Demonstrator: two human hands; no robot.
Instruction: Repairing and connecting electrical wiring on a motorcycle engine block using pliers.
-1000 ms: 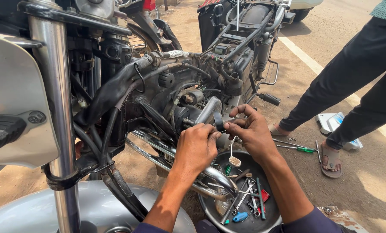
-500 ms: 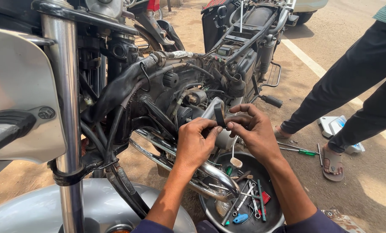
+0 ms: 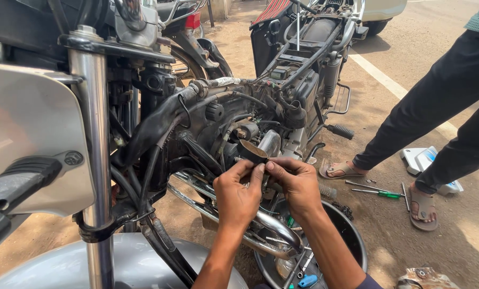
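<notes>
A stripped motorcycle [image 3: 234,123] stands in front of me, its engine and frame bare. My left hand [image 3: 238,194] and my right hand [image 3: 298,184] meet beside the engine, just above the chrome exhaust pipe [image 3: 261,222]. Both pinch a short black rubber sleeve [image 3: 251,151] with an open round mouth, fingertips touching at its lower edge. A silver cylindrical engine part [image 3: 271,142] sits right behind it.
A black round tray [image 3: 349,235] with several tools lies on the ground under my arms. A chrome fork tube [image 3: 92,160] and silver fender [image 3: 116,265] fill the left. Another person's legs in sandals [image 3: 424,206] stand at right, near screwdrivers [image 3: 376,191] on the dirt.
Both hands have lowered slightly and closed together on the rubber sleeve, now turned with its mouth up. The small spoon-like tool that hung from my right hand is no longer visible.
</notes>
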